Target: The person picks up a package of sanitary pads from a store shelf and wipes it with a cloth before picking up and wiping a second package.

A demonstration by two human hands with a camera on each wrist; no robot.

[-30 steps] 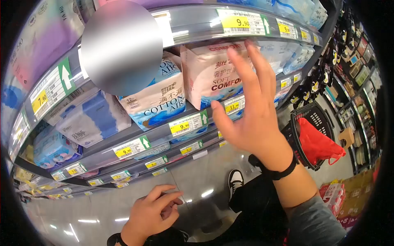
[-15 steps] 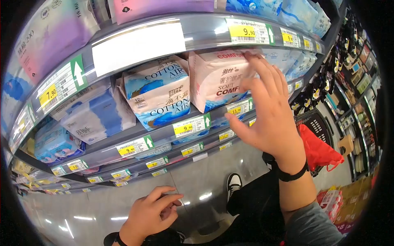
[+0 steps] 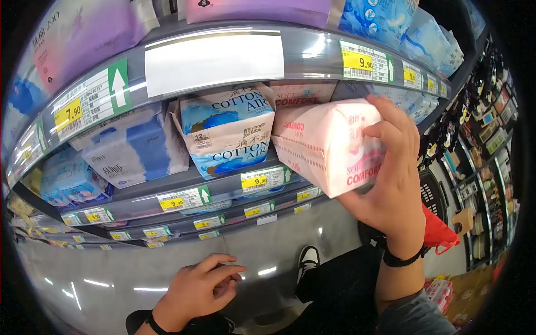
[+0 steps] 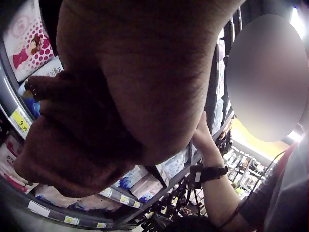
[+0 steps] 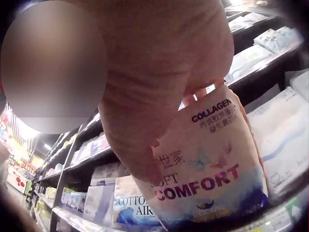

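Note:
My right hand (image 3: 393, 178) grips a pink-and-white Soft Comfort pack (image 3: 312, 142), thumb at its lower edge and fingers over its far side. The pack is tilted at the front of the shelf, its end turned to the right. In the right wrist view the pack's printed face (image 5: 207, 159) shows below the hand (image 5: 159, 63). Another Comfort pack (image 3: 301, 94) stands behind it, and a blue-and-white Cotton Air pack (image 3: 226, 131) is at its left. My left hand (image 3: 195, 290) hangs low over the floor, fingers loosely bent, holding nothing; it looms dark in the left wrist view (image 4: 135, 82).
Shelf edges with price tags (image 3: 257, 181) run across the view. More packs (image 3: 134, 156) fill the shelf to the left. A black basket (image 3: 431, 195) with a red bag (image 3: 438, 231) stands at the right, near a shoe (image 3: 308, 259) on the floor.
My right hand has closed on the Comfort pack and drawn it forward, turning it. A similar pack now shows behind. The left hand has barely moved.

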